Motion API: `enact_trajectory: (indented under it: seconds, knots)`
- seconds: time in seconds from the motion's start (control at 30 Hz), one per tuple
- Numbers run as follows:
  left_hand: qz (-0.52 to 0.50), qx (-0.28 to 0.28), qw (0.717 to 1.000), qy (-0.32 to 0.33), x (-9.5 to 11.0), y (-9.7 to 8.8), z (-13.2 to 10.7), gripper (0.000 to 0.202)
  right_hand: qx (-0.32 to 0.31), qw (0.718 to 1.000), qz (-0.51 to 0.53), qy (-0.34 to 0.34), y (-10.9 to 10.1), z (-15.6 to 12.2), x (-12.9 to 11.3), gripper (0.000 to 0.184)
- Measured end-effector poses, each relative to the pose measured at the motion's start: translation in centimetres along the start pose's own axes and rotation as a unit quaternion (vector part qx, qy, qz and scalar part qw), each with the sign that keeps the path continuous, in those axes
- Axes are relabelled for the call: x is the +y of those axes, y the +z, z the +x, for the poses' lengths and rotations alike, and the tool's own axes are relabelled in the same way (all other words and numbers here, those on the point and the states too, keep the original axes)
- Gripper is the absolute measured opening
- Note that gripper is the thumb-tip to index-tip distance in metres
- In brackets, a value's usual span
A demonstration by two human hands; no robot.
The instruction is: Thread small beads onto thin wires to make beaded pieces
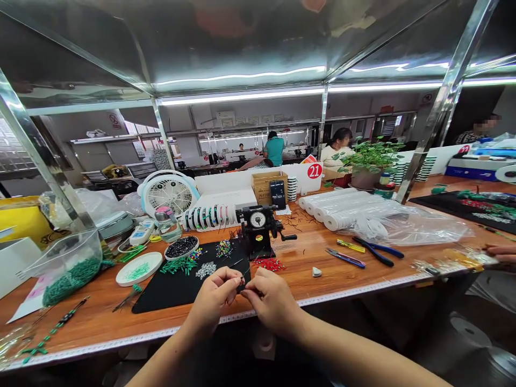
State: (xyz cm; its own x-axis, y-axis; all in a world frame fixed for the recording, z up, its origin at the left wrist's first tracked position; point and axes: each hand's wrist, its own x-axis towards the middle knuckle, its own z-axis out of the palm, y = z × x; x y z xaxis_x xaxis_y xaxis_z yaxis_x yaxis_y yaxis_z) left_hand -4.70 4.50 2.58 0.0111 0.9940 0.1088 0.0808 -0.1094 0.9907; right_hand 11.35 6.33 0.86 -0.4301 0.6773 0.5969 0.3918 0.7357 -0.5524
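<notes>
My left hand (215,293) and my right hand (272,298) meet over the near edge of a black mat (169,287) on the wooden table (322,263). Both pinch a thin dark wire or pin (243,275) between the fingertips; what else they hold is too small to name. On the mat lie heaps of green (181,265), clear (205,269), mixed-colour (223,248) and red beads (269,263). A black hand-crank device with a dial (258,228) stands at the mat's far edge.
A dish of black beads (181,248), a white dish (139,269), a bag of green beads (68,266) and a fan (168,193) stand left. Pliers (377,251), cutters (345,258), white rolls (338,207) lie right. Another person's hand (500,251) rests far right.
</notes>
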Motion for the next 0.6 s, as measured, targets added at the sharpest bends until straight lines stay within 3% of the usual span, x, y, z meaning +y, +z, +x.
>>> enact_trajectory:
  seconds: [0.07, 0.13, 0.23, 0.33, 0.4, 0.47, 0.53, 0.6]
  knots:
    - [0.103, -0.007, 0.993, 0.052, 0.3, -0.1, -0.3, 0.017, 0.007, 0.994, -0.063, -0.093, -0.4, 0.4, 0.1, 0.013]
    - [0.232, -0.016, 0.962, 0.140, 0.4, -0.1, -0.7, 0.015, -0.020, 0.987, -0.081, -0.141, -0.9, 1.4, 0.2, 0.017]
    - [0.370, -0.022, 0.893, 0.256, -0.1, -0.4, -1.0, 0.017, -0.060, 0.995, -0.031, -0.078, -1.1, 3.8, 0.5, 0.015]
    - [0.459, -0.023, 0.828, 0.322, -1.1, -0.7, -0.8, 0.026, -0.086, 0.996, -0.002, -0.001, -0.9, 5.9, 0.8, 0.012]
    - [0.475, -0.034, 0.805, 0.354, -1.5, -0.8, -0.5, 0.030, -0.102, 0.995, 0.003, 0.014, -0.8, 6.5, 1.0, 0.014]
    - [0.443, -0.041, 0.824, 0.351, -1.4, -0.7, -0.2, 0.025, -0.103, 0.994, 0.006, 0.020, -1.0, 6.4, 1.0, 0.015]
    - [0.367, -0.015, 0.886, 0.283, -0.9, -0.5, -0.2, 0.014, -0.063, 0.998, 0.002, 0.019, -1.2, 5.5, 0.9, 0.011]
    - [0.247, 0.022, 0.956, 0.159, -0.3, -0.2, -0.3, 0.013, 0.009, 1.000, -0.008, 0.016, -1.2, 4.1, 0.6, 0.010]
